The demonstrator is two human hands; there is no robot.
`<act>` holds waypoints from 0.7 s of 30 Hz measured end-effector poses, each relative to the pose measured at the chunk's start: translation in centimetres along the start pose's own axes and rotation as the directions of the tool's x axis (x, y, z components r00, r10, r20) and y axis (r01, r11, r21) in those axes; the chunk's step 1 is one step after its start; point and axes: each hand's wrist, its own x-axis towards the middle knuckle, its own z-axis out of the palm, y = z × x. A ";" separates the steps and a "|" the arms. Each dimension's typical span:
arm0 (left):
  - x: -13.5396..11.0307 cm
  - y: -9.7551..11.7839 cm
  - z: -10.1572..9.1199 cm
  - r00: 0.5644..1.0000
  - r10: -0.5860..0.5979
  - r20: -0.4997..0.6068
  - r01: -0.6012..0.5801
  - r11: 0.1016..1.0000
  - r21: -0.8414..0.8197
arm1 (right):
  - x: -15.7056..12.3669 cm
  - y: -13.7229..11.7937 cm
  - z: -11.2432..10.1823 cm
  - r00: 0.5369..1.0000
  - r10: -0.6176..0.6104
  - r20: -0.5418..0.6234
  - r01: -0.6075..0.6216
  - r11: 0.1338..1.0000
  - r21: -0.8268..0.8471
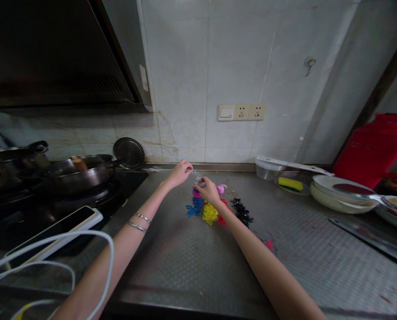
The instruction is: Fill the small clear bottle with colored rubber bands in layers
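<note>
My right hand [209, 192] is closed round a small clear plastic bottle [197, 178], with some pink and blue showing at its lower part. Just left of the bottle's top, my left hand [180, 173] has its fingers pinched together; anything between them is too small to make out. In front of the hands lie piles of small loop-like pieces: blue pieces [195, 208], yellow pieces [210, 213], red pieces [222, 218] partly behind my right wrist, and black pieces [242, 212]. A pink object [221, 189] sits just beyond my right hand.
A stove with a pan [74, 178] stands left, with a white-edged device [58, 233] and white cables [110, 253] nearer me. To the right are a clear tub [268, 171], a yellow sponge [290, 184], stacked bowls [338, 202], a knife [368, 240] and a red flask [373, 151].
</note>
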 end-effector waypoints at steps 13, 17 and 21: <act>0.0 0.1 1.9 0.997 -0.020 -0.071 0.011 0.991 -0.130 | 0.3 0.1 0.0 0.999 0.033 0.011 -0.033 0.999 -0.014; -1.4 -1.0 3.0 0.980 -0.161 -0.116 0.136 0.970 -0.203 | 0.2 -0.1 -0.2 1.000 0.021 0.018 -0.020 1.000 -0.006; -3.1 -2.2 4.2 0.968 -0.252 -0.015 0.243 0.946 -0.213 | 0.1 -0.3 -0.3 0.999 0.033 0.018 -0.033 0.999 -0.003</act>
